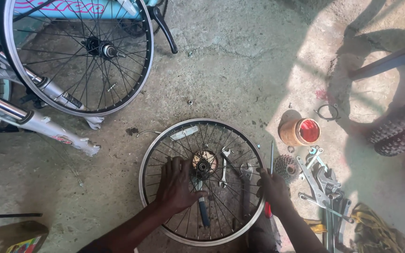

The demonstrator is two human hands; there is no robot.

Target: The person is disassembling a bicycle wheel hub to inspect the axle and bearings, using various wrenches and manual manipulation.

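I see my left hand (178, 183) spread flat, fingers open, pressing on the spokes of a bare bicycle wheel (202, 180) that lies flat on the concrete floor (240, 70), near the middle of the view. The palm sits just left of the hub (204, 165), gripping nothing. My right hand (273, 187) is at the wheel's right rim, fingers curled around a screwdriver with a red handle (269, 206) whose thin shaft points away from me, past the rim. Through the spokes I can see a spanner (224, 165) and a blue-handled tool (203, 210) lying on the floor under the wheel. To the right, well clear of the rim, lie a gear cassette (287, 167), a round tin with red inside (300, 132) and a heap of metal wrenches (322, 180). Far left, a second spoked wheel (78, 51) stands mounted in a frame, beside a silver fork (33, 119). A knobbly tyre (401, 126) shows at the right edge.
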